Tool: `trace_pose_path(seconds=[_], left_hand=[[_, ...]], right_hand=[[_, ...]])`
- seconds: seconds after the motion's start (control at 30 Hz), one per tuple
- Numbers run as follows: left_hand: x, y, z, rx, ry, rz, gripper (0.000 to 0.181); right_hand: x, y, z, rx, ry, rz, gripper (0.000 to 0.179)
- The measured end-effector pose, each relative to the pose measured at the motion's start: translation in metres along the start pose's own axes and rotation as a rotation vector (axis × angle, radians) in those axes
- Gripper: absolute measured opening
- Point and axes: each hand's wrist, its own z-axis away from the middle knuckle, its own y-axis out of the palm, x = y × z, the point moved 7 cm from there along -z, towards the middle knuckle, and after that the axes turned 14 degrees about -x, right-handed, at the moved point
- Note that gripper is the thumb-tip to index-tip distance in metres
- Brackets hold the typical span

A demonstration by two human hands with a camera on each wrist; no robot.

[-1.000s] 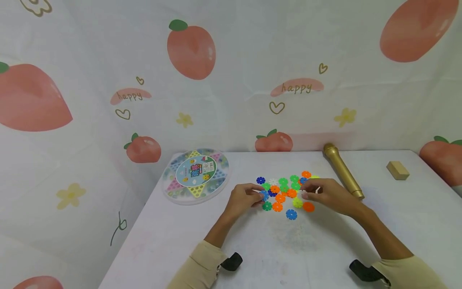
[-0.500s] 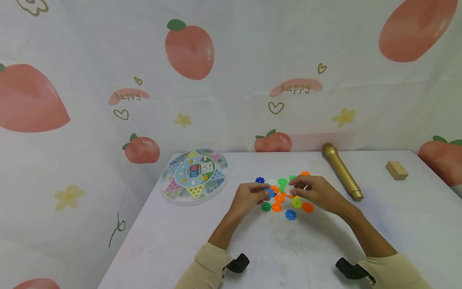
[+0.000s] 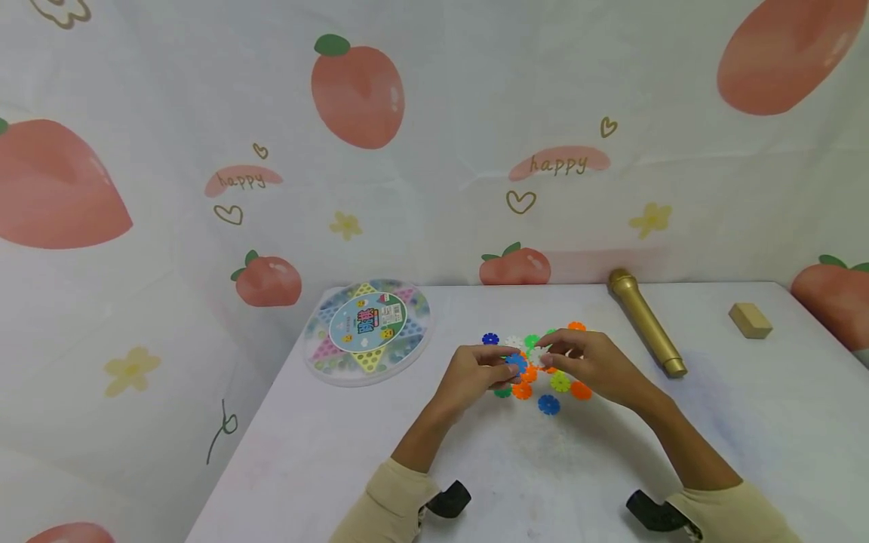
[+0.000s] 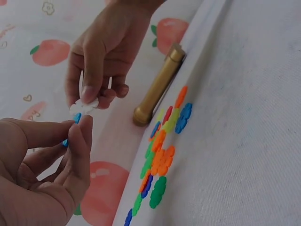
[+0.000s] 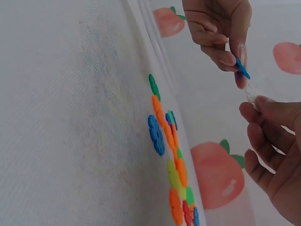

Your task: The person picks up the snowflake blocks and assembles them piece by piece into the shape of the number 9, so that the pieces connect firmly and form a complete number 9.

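My left hand [image 3: 471,377] pinches a blue snowflake disc [image 3: 517,364] between thumb and fingers. Facing it, my right hand [image 3: 600,366] pinches a white snowflake disc [image 3: 538,356]. Both are held up above the table, edges close together; in the left wrist view the white disc [image 4: 84,107] meets or nearly meets the blue disc [image 4: 77,117]. Whether they are slotted into each other, I cannot tell. Below the hands lie several loose discs in orange, green, yellow and blue, among them an orange disc [image 3: 522,391] and a blue disc [image 3: 548,405]. The hands cover part of the pile.
At the back left of the white table [image 3: 285,467] lies a round Chinese checkers box [image 3: 369,332]. A gold microphone [image 3: 647,324] lies behind and right of the right hand. Farther right is a small wooden block [image 3: 750,320]. A printed cloth hangs behind the table.
Both hands have come together over the pile. The right hand has moved left with the white disc, and the left hand has lifted the blue disc slightly rightward toward it.
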Motion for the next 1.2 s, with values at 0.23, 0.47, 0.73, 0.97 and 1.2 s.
trace_pose_path(seconds=[0.23, 0.47, 0.73, 0.97, 1.2], left_hand=[[-0.002, 0.000, 0.001, 0.013, -0.015, 0.052, 0.025], [-0.002, 0.002, 0.002, 0.008, -0.059, 0.128, 0.024], [-0.001, 0.002, 0.003, -0.042, -0.101, 0.203, 0.023], [0.001, 0.003, 0.005, -0.058, -0.147, 0.284, 0.026], [0.007, 0.005, 0.005, -0.044, -0.175, 0.327, 0.025]], right_hand=[[0.007, -0.001, 0.001, -0.015, -0.017, 0.010, 0.021], [0.009, 0.001, 0.005, -0.025, -0.011, -0.019, 0.015], [0.013, 0.001, 0.005, -0.083, -0.066, 0.021, 0.009], [0.016, 0.000, 0.005, -0.114, -0.088, -0.019, 0.007], [0.014, 0.003, 0.007, -0.133, -0.091, -0.061, 0.008]])
